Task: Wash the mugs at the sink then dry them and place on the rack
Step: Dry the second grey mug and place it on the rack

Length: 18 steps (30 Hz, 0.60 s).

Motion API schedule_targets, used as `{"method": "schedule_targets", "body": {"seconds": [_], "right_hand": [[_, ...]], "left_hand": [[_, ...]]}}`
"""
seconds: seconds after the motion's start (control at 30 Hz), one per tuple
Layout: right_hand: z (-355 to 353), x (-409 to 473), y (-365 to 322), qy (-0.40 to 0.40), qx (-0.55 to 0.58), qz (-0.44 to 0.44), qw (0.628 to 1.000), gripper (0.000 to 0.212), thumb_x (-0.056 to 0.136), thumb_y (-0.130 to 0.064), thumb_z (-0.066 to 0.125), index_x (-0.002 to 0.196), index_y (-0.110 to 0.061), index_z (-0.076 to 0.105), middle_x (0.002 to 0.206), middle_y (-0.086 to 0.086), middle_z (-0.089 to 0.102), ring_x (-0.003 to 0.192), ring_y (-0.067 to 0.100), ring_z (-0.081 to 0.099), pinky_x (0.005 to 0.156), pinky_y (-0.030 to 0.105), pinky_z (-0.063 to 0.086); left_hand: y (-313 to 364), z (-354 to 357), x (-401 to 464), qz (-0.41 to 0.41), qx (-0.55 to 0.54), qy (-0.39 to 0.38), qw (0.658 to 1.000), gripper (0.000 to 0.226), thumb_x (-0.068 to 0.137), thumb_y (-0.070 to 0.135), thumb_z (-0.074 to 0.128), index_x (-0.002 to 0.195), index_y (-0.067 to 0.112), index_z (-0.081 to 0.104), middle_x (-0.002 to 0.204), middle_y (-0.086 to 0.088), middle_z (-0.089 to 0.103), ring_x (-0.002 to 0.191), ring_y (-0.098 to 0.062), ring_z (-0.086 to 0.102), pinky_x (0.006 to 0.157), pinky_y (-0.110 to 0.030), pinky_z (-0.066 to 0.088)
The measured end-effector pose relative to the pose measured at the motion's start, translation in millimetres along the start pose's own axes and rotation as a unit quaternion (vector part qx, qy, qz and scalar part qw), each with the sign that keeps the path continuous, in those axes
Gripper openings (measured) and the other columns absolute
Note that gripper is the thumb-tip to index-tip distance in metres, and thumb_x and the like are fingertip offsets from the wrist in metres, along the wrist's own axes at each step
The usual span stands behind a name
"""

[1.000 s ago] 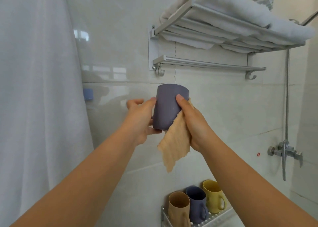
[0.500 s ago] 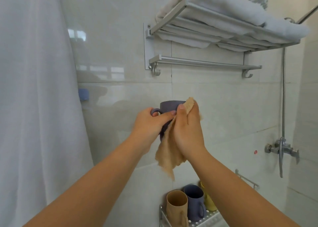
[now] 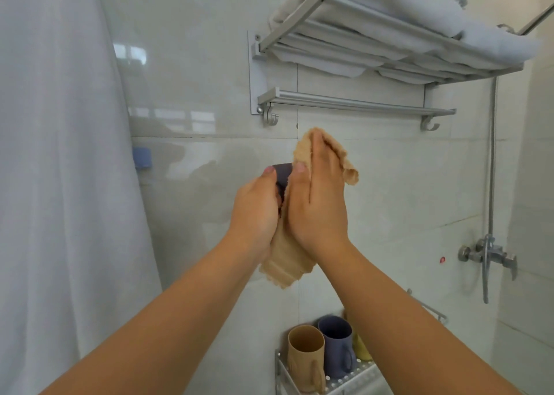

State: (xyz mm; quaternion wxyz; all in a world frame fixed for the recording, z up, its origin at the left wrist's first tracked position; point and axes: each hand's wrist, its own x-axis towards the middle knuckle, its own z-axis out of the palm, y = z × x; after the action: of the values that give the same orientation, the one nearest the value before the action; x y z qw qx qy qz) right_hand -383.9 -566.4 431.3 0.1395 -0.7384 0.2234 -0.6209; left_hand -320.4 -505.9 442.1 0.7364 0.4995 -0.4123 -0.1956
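A dark purple mug [image 3: 282,173] is held at chest height in front of the tiled wall, mostly hidden between my hands. My left hand [image 3: 256,211] grips it from the left, thumb over its rim. My right hand [image 3: 317,202] presses a beige cloth [image 3: 283,265] flat against the mug's right side, fingers straight and pointing up; the cloth drapes over the fingertips and hangs below the hands. Low on the wall a metal rack [image 3: 356,379] holds a tan mug [image 3: 305,355], a purple mug [image 3: 337,346] and a yellow mug [image 3: 361,351] partly behind my right forearm.
A white shower curtain [image 3: 60,184] fills the left side. Above is a metal towel shelf [image 3: 374,50] with white towels and a bar with hooks. A shower mixer valve [image 3: 487,255] and pipe are on the right wall. A small blue hook [image 3: 142,157] sits by the curtain.
The mug came down from in front of the shelf bar and turned; my right hand slid up over it with the cloth, now covering most of the mug.
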Motion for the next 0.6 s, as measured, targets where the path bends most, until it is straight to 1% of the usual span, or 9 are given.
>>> {"method": "schedule_targets", "body": {"seconds": [0.1,0.17,0.23,0.27,0.33,0.4,0.47,0.53,0.6], "right_hand": [[6.8,-2.7,1.7,0.017,0.049,0.098,0.994,0.055,0.100,-0.044,0.020,0.151,-0.023,0.017,0.154,-0.005,0.026,0.138,0.013,0.030,0.103,0.031,0.034],[14.6,-13.1,-3.6,0.048,-0.086,0.046,0.994,0.057,0.095,-0.044,0.021,0.143,-0.014,0.026,0.143,0.007,0.039,0.129,0.026,0.041,0.099,0.040,0.041],[26.0,-26.5,-2.4,0.038,-0.212,-0.045,0.975,0.059,0.097,-0.039,0.024,0.147,-0.008,0.020,0.148,0.015,0.032,0.134,0.033,0.034,0.108,0.048,0.033],[28.0,-29.1,0.4,0.018,-0.225,-0.074,0.971,0.061,0.098,-0.038,0.024,0.150,-0.009,0.015,0.152,0.016,0.026,0.138,0.034,0.029,0.111,0.049,0.028],[20.1,-21.8,1.9,-0.027,-0.166,-0.080,0.982,0.062,0.098,-0.039,0.020,0.153,-0.016,0.005,0.157,0.009,0.019,0.137,0.027,0.028,0.109,0.044,0.030],[10.9,-7.2,3.4,-0.047,-0.058,-0.011,0.997,0.057,0.100,-0.041,0.018,0.153,-0.025,0.007,0.157,-0.006,0.020,0.132,0.017,0.034,0.102,0.037,0.034],[1.5,10.6,2.3,-0.058,0.084,0.098,0.990,0.042,0.103,-0.037,0.021,0.137,-0.027,0.043,0.134,-0.011,0.049,0.113,0.010,0.050,0.096,0.033,0.037],[-3.9,21.9,6.9,-0.088,0.194,0.218,0.952,0.040,0.103,-0.035,0.024,0.110,-0.016,0.058,0.102,0.002,0.064,0.094,0.019,0.059,0.091,0.039,0.043],[-7.7,21.5,15.6,-0.127,0.319,0.315,0.885,0.040,0.102,-0.041,0.029,0.105,-0.017,0.061,0.093,0.002,0.066,0.091,0.018,0.062,0.087,0.035,0.049]], "left_hand": [[-1.2,-2.7,1.0,-0.030,-0.019,0.015,0.999,0.055,0.103,0.030,0.041,0.050,0.020,0.031,0.041,0.008,0.029,0.037,-0.009,0.026,0.039,-0.021,0.026],[-1.5,-3.4,1.6,-0.057,-0.052,0.006,0.997,0.054,0.103,0.033,0.041,0.050,0.020,0.044,0.041,0.008,0.042,0.038,-0.007,0.040,0.043,-0.018,0.036],[0.0,-4.3,3.0,-0.079,-0.075,-0.016,0.994,0.050,0.103,0.036,0.039,0.060,0.023,0.062,0.048,0.009,0.057,0.048,-0.005,0.057,0.059,-0.022,0.046],[0.5,-4.9,3.7,-0.081,-0.076,-0.023,0.994,0.048,0.104,0.035,0.038,0.065,0.024,0.064,0.048,0.010,0.058,0.048,-0.003,0.058,0.061,-0.023,0.046],[0.7,-5.4,5.5,-0.071,-0.066,-0.013,0.995,0.048,0.104,0.032,0.036,0.061,0.021,0.054,0.041,0.010,0.047,0.038,-0.005,0.047,0.054,-0.023,0.037],[-0.6,-5.5,7.5,-0.055,-0.046,-0.003,0.997,0.051,0.104,0.031,0.036,0.054,0.020,0.036,0.041,0.007,0.031,0.041,-0.011,0.029,0.046,-0.023,0.026],[-2.4,-5.5,6.5,-0.054,-0.069,0.017,0.996,0.052,0.103,0.031,0.039,0.052,0.019,0.036,0.047,0.004,0.025,0.046,-0.013,0.023,0.043,-0.023,0.022],[-4.3,-5.6,5.5,-0.056,-0.108,0.026,0.992,0.051,0.103,0.029,0.041,0.053,0.019,0.040,0.048,0.004,0.025,0.045,-0.012,0.021,0.044,-0.023,0.020],[-3.8,-6.0,4.7,-0.052,-0.123,0.024,0.991,0.048,0.103,0.028,0.041,0.056,0.018,0.039,0.045,0.006,0.028,0.041,-0.008,0.024,0.041,-0.019,0.023]]}}
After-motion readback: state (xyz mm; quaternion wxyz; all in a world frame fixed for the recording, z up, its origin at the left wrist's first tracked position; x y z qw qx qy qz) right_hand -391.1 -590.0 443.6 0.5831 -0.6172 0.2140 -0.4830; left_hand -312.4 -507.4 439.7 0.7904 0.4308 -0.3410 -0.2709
